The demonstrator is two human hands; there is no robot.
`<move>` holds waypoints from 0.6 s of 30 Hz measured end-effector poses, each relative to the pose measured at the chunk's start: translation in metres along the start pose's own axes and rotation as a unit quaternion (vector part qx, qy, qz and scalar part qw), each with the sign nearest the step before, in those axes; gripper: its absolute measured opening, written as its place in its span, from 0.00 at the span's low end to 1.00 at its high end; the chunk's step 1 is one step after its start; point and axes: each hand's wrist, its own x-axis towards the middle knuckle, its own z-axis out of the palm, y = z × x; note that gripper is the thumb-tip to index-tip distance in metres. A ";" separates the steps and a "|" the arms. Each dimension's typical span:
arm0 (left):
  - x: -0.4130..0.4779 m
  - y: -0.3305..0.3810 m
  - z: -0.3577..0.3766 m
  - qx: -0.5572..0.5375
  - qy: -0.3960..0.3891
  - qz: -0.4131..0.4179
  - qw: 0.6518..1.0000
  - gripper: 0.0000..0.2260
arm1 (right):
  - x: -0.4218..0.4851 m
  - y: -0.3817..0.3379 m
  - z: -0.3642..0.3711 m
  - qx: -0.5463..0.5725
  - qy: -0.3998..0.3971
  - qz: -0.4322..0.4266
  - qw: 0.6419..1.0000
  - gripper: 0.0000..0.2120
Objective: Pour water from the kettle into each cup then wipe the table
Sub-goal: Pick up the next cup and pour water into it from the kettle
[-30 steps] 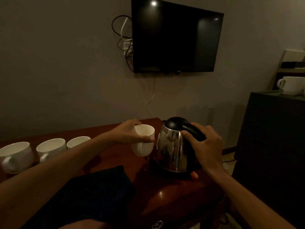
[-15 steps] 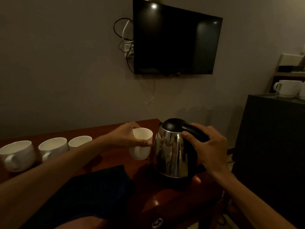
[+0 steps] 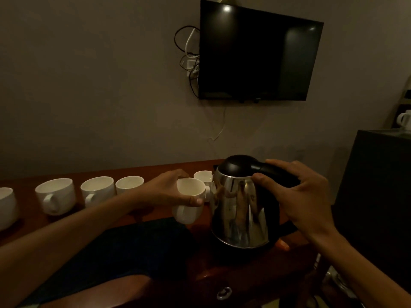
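Kettle sits right of centre in the frame, upright on its black base, steel body with black lid. Right hand is on its black handle: thumb on the near side by the lid, fingers arched over the top, so the handle is held between them. How tight the grip is cannot be told. Left hand reaches in from lower left and grips the held cup round the rim and upper wall, thumb on the near side. That cup is just left of the kettle, very close to the steel wall; whether they touch cannot be told. It looks raised off the desk.

The desk is dark reddish wood, and a metal drawer pull shows at its front edge. A dark cloth lies on it at lower centre, under the left forearm. A row of white cups runs along the left part, and one more cup stands behind the held one. Lighting is dim. A black TV hangs on the grey wall at upper centre with cables bunched at its left edge. A dark cabinet fills the right edge, with a white mug on top.

The kettle's long axis is vertical, spout side facing frame left toward the held cup, handle facing frame right. The held cup is mouth up, its handle toward the lower left.
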 end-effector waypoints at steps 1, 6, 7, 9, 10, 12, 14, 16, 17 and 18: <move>-0.004 0.000 -0.001 0.008 -0.003 0.001 1.000 0.38 | -0.001 -0.002 0.001 0.002 -0.004 -0.002 1.000 0.22; -0.020 -0.001 -0.005 0.039 -0.008 0.000 0.999 0.47 | -0.003 -0.013 0.003 0.019 -0.030 0.007 0.999 0.22; -0.023 -0.002 -0.007 0.041 -0.008 0.003 0.999 0.48 | -0.003 -0.015 0.003 0.020 -0.034 0.007 0.999 0.22; -0.031 -0.002 -0.009 0.039 -0.006 0.006 0.999 0.49 | -0.004 -0.019 0.004 0.018 -0.040 0.004 0.999 0.22; -0.035 -0.003 -0.011 0.035 -0.004 0.005 0.999 0.49 | -0.004 -0.021 0.004 0.019 -0.041 0.004 0.999 0.22; -0.044 -0.005 -0.013 0.026 -0.003 -0.003 1.000 0.46 | -0.006 -0.026 0.005 0.028 -0.048 0.005 0.998 0.22; -0.052 -0.010 -0.014 0.027 -0.001 -0.014 1.000 0.43 | -0.007 -0.030 0.006 0.034 -0.058 0.002 0.998 0.22; -0.058 -0.016 -0.014 0.024 0.007 -0.020 0.999 0.38 | -0.006 -0.034 0.007 0.043 -0.065 -0.001 0.997 0.22; -0.061 -0.018 -0.015 0.024 0.012 -0.019 0.999 0.36 | -0.006 -0.036 0.008 0.052 -0.069 -0.001 0.996 0.21; -0.063 -0.020 -0.016 0.028 0.017 -0.019 0.999 0.35 | -0.007 -0.038 0.009 0.063 -0.072 -0.002 0.995 0.20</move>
